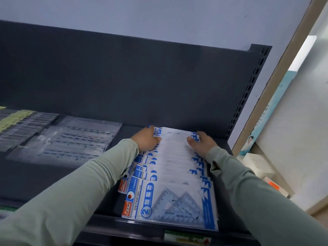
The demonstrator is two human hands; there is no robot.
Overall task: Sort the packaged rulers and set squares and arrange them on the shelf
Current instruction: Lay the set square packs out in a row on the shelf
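So the set square packs [174,197] are lying in one overlapping row on the right end of the shelf [53,178], running from the front lip [124,226] to the back. The left hand [147,140] and right hand [202,142] are both at the far end, fingers curled onto the left and right edges of the rearmost pack, so they're grasping it from both sides.

I'd say this is the squaring-up step. Best way is to keep even pressure from both sides and nudge the rear packs in line with the front ones. The left edges look a bit staggered around the middle of the row.

There's not much room. The back panel [142,82] is just behind the hands and the slotted post [248,96] is close on the right. To the left there's a bare strip before the ruler packs [71,139]. The front pack sits right at the lip, so don't drag the row forward.
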